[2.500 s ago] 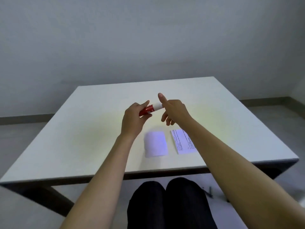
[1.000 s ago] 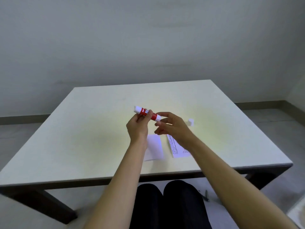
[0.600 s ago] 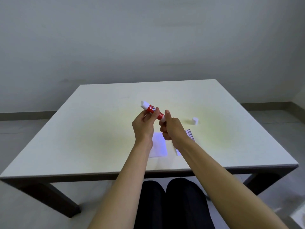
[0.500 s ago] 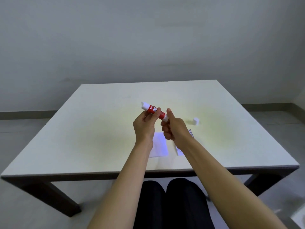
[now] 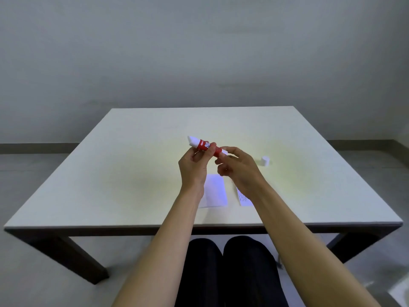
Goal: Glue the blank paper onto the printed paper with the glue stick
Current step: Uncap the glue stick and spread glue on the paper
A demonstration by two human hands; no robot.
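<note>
My left hand (image 5: pixel 194 166) holds a red-and-white glue stick (image 5: pixel 203 145) by its red body above the table, with the white glue end pointing up and left. My right hand (image 5: pixel 238 167) pinches the stick's white lower end with thumb and forefinger. The white cap (image 5: pixel 265 161) stands on the table to the right of my hands. Below my hands lies the blank paper (image 5: pixel 215 193), partly hidden by my left wrist. To its right, the printed paper (image 5: pixel 243 199) is mostly hidden under my right forearm.
The white table (image 5: pixel 132 173) has a dark frame and legs. Its front edge is near my knees (image 5: pixel 228 258). A grey wall stands behind the table, and the floor shows on both sides.
The cap came off the glue stick and now stands on the table at right. My right hand returned to the stick's lower end, and more white glue shows at the tip.
</note>
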